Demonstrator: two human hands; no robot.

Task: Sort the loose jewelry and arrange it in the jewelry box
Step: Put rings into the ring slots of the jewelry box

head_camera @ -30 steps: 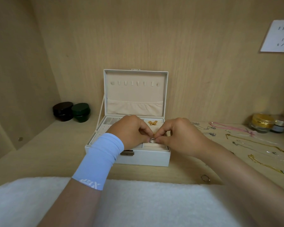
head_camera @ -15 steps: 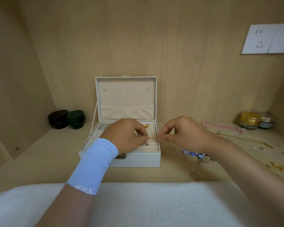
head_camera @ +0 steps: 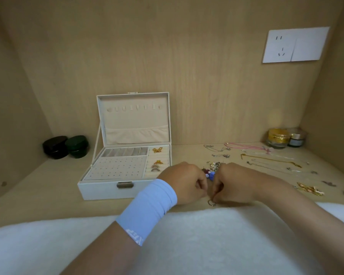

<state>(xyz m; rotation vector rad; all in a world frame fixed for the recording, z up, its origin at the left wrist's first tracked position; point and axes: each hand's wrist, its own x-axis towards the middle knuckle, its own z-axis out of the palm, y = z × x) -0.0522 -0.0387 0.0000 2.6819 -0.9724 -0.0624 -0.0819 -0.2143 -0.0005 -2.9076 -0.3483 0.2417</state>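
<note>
Caught the pick-up step, by the look of it: lifting one more loose piece for sorting. Found the right hand (head_camera: 232, 183) low at the near edge of the pale wooden shelf (head_camera: 48, 187), thumb and forefinger closed narrow on the top of a small thin metal ring (head_camera: 212, 203), just beside the white fluffy cloth (head_camera: 207, 235). Saw the left hand (head_camera: 184, 183) curled tight alongside, almost touching the right; could not make out holding or empty.

Judged the next move as a lift and a carry leftward to the white rectangular jewelry box (head_camera: 99, 190), lid up, just beyond the left hand. Reckoned on the padded cream ring rolls (head_camera: 163, 155) at the box's right side as the target, with a few gold and pinkish ornaments (head_camera: 157, 165) already tucked in there. Called for a firm pinch and a clean press into a free slot.

Noted the ring as slim and plain, a bare hoop, seemingly tipped upright under the fingertips. Left plenty to sort: a tangle of beads and charms (head_camera: 212, 169) just behind the hands, loose chains (head_camera: 266, 158) spread further right.
</note>
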